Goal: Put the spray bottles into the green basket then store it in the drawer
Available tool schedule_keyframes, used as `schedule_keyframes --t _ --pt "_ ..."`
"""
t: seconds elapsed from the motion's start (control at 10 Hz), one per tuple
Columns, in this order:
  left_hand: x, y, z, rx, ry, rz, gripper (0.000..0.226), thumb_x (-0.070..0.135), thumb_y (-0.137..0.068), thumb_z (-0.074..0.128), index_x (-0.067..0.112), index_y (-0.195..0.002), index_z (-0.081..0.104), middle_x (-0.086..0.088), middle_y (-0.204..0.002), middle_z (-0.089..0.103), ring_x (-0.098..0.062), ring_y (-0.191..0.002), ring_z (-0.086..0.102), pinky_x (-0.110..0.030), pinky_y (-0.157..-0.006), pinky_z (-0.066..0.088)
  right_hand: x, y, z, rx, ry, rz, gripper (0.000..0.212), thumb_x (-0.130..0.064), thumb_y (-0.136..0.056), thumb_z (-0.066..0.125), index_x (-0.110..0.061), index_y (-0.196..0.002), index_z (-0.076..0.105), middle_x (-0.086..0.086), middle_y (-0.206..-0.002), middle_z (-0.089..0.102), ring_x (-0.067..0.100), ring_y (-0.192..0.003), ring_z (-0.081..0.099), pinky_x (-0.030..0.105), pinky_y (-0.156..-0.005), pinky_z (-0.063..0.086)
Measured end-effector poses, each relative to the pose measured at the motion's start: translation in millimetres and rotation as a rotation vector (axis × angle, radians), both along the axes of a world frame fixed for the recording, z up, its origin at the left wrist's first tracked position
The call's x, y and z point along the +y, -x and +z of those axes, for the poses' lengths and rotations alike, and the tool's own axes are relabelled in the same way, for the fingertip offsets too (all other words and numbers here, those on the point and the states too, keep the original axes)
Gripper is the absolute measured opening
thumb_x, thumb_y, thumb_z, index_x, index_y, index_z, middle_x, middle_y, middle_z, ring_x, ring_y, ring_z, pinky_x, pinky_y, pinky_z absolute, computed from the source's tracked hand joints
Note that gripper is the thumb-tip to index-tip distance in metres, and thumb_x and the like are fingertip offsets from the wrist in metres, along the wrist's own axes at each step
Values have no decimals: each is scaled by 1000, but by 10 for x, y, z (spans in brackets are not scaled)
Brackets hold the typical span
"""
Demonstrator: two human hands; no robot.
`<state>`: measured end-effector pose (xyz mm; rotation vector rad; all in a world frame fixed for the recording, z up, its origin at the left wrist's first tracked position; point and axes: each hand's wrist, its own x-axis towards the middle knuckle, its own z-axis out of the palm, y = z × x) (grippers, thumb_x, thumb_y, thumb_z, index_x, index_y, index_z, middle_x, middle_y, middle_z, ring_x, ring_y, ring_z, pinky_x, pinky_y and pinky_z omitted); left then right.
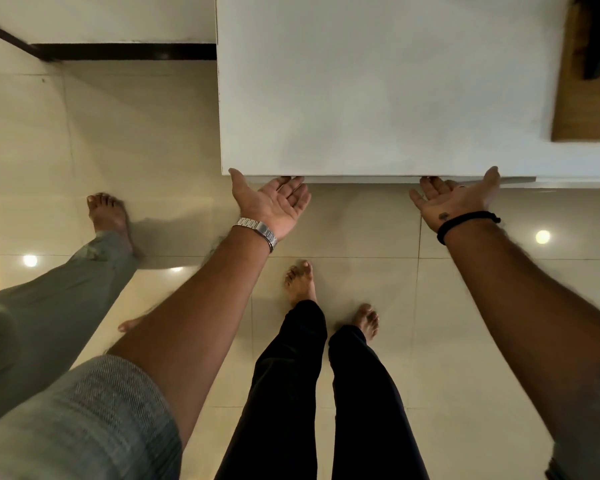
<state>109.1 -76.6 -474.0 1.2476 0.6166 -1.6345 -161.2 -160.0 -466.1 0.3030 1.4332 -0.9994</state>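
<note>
Grey sleeve (94, 410) lowest. Left hand (271, 202) and right hand (454, 200), palms up, fingertips hooked under the white counter (378, 98) front edge, thumbs on top, gripping it.

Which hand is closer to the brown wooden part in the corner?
Right. The right hand grips the front edge of the white cabinet top just below and left of the wooden part. The left hand has its grip on that edge too, much farther left.
</note>
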Motion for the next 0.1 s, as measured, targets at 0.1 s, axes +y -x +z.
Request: schedule_keyframes --t 0.1 --pt "73 74 74 -173 -11 -279 102 83 -86 18 5 -147 42 -17 -147 52 -34 -138 46 -45 -116 36 128 -92 88 79 -36 200 84 -68 -95 35 -11 -156 29 13 -154 44 28 -142 43 54 -116 30"
